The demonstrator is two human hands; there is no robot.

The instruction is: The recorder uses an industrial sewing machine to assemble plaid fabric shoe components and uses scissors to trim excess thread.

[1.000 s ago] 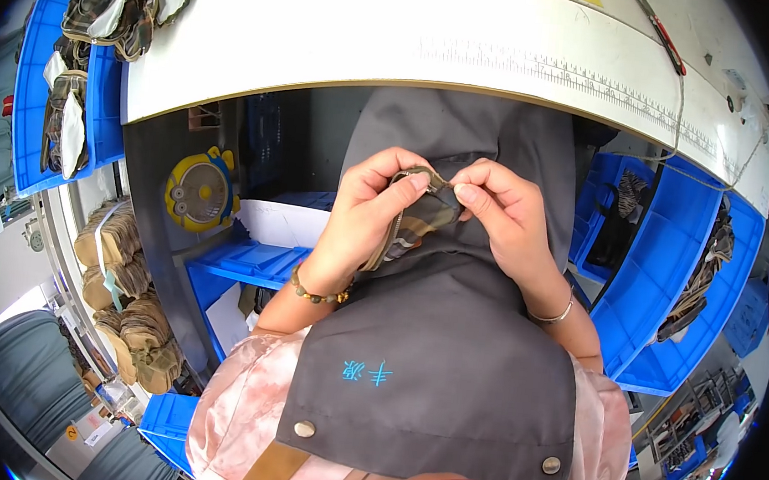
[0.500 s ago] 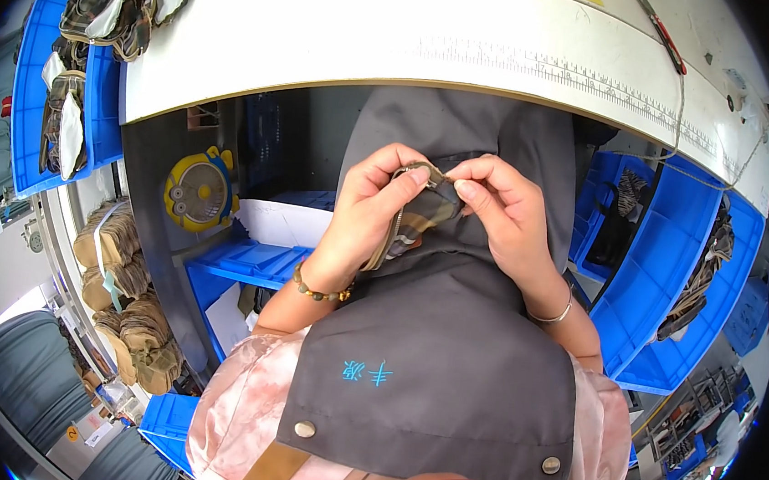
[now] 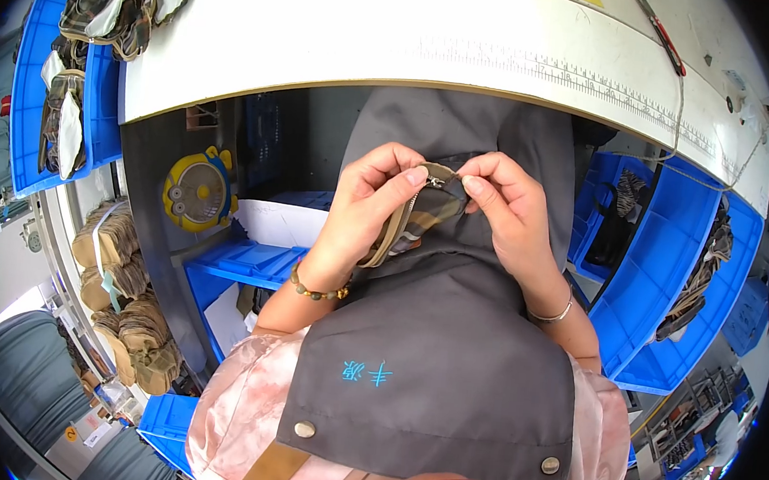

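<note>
Over my lap, both hands hold a small camouflage fabric pouch [image 3: 425, 214] with a zipper along its edge. My left hand [image 3: 375, 198] pinches the pouch's top corner between thumb and fingers, close to a metal zipper slider [image 3: 435, 181]. The thumb and fingertips of my right hand [image 3: 508, 205] grip the other end of that same top edge. The zipper tape and brown edging run down beside my left palm. Part of the pouch's lower body is hidden behind my left hand.
A white worktable [image 3: 329, 34] with a printed ruler scale lies ahead. Red-handled snips [image 3: 668, 47] rest on it, beside a cord. Blue bins [image 3: 657, 264] stand at right; another blue bin [image 3: 35, 109] with camouflage pieces is at far left. Tied fabric stacks [image 3: 119, 244] sit below it.
My hands have drawn slightly apart, stretching the pouch's top edge between them. The zipper slider shows more plainly now.
</note>
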